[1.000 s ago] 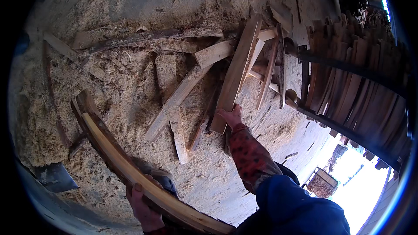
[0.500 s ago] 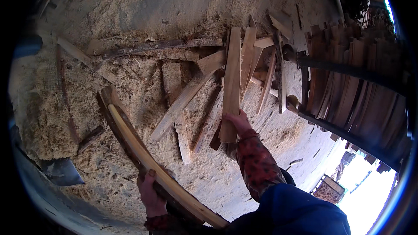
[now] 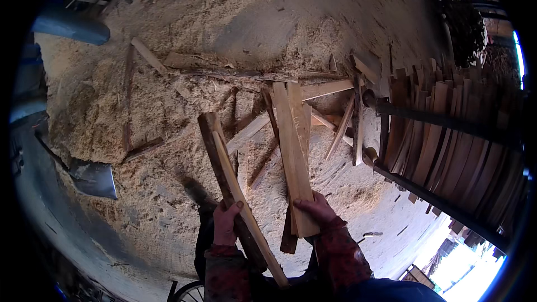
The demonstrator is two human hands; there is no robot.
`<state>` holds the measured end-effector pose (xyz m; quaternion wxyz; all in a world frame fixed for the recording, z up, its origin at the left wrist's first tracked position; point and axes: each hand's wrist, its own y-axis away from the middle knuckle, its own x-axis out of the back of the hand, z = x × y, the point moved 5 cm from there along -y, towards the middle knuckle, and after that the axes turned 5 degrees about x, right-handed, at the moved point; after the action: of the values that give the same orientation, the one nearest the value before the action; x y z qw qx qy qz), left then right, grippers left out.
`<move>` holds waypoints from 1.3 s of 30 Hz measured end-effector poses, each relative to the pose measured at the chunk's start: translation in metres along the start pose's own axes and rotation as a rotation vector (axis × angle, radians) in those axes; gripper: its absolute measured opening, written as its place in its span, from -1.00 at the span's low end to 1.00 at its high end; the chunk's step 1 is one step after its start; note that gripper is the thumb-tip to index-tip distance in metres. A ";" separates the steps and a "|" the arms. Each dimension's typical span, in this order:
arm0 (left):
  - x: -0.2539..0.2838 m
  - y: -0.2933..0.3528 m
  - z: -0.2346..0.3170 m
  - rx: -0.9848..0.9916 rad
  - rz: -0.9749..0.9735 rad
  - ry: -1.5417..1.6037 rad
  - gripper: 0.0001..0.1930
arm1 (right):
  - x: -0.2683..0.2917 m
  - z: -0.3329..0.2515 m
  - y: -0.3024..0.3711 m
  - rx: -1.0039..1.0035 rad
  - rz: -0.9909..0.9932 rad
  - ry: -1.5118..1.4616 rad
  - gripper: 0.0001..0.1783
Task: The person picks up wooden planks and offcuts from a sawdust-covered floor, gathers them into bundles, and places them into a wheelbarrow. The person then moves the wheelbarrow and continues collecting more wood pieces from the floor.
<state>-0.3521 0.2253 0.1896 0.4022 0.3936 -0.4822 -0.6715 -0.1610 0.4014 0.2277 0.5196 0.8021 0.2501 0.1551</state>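
My left hand point(image 3: 226, 225) is closed around a bark-edged wooden slab point(image 3: 217, 156) and the pale strip point(image 3: 239, 193) lying along it. Their lower ends reach back toward my body. To the right, my right hand point(image 3: 318, 208) grips several flat wooden boards point(image 3: 292, 154) near their near end, thumb on top. The boards point away from me, over the scrap wood on the ground, and a darker bark-edged piece point(image 3: 288, 240) shows beneath them. The two bundles are apart, with their near ends closer together than in the earlier frame.
Sawdust point(image 3: 168, 190) covers the ground, with loose wood offcuts point(image 3: 249, 132) strewn over it. A metal rack point(image 3: 447, 120) stacked with boards point(image 3: 436, 148) stands at right. A shovel-like metal blade point(image 3: 96, 180) lies at left, near a blue-grey cylinder point(image 3: 72, 26). Part of a spoked wheel point(image 3: 193, 293) shows below.
My left hand has brought the slab and strip rightward, closer to the boards. My right hand has drawn the boards nearer to me. The head view has shifted.
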 end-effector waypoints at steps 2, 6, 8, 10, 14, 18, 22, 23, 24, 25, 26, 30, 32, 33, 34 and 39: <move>-0.010 0.020 -0.005 0.016 -0.051 0.045 -0.63 | -0.010 -0.015 0.035 -0.041 -0.095 0.075 -0.33; -0.032 0.068 -0.018 0.011 -0.075 0.034 -0.57 | -0.020 -0.009 0.078 -0.089 -0.336 0.139 -0.27; -0.040 0.096 -0.024 -0.015 -0.018 0.045 -0.51 | -0.025 -0.010 0.094 -0.111 -0.432 0.146 -0.25; -0.038 0.112 -0.054 -0.085 0.018 0.101 -0.43 | -0.033 -0.023 0.117 -0.129 -0.509 0.244 -0.25; -0.064 0.154 -0.091 -0.062 0.024 0.270 -0.48 | -0.014 -0.030 0.149 -0.114 -0.516 0.380 -0.29; -0.088 0.175 -0.136 -0.104 0.038 0.372 -0.43 | 0.007 -0.024 0.177 -0.122 -0.473 0.468 -0.36; -0.101 0.198 -0.167 -0.008 -0.027 0.444 -0.41 | 0.037 -0.003 0.188 -0.108 -0.453 0.548 -0.38; -0.103 0.203 -0.174 0.017 -0.059 0.476 -0.42 | 0.043 0.002 0.190 -0.107 -0.467 0.574 -0.38; -0.103 0.206 -0.184 0.041 -0.092 0.506 -0.43 | 0.052 0.010 0.192 -0.090 -0.452 0.632 -0.39; -0.102 0.208 -0.194 0.061 -0.126 0.541 -0.44 | 0.059 0.020 0.192 -0.071 -0.440 0.695 -0.40; -0.098 0.209 -0.201 0.037 -0.125 0.537 -0.44 | 0.058 0.025 0.194 -0.052 -0.431 0.757 -0.40; -0.059 0.223 -0.216 -0.090 -0.079 0.597 -0.46 | 0.026 0.028 0.209 -0.028 -0.464 1.216 -0.39; -0.033 0.227 -0.240 -0.153 -0.031 0.696 -0.48 | -0.001 0.049 0.221 0.113 -0.598 1.453 -0.32; -0.020 0.220 -0.258 -0.182 0.008 0.754 -0.50 | -0.017 0.060 0.230 0.191 -0.672 1.564 -0.28; -0.003 0.215 -0.261 -0.223 0.037 0.795 -0.51 | -0.036 0.067 0.237 0.290 -0.736 1.659 -0.24; 0.147 0.325 -0.242 -0.568 0.139 1.196 -0.23 | -0.203 0.127 0.351 0.380 -0.960 1.370 -0.38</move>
<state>-0.1321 -0.0589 0.4282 0.7308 0.5450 -0.0047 -0.4109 -0.1798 0.0742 0.4979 0.1202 0.4122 0.8431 0.3239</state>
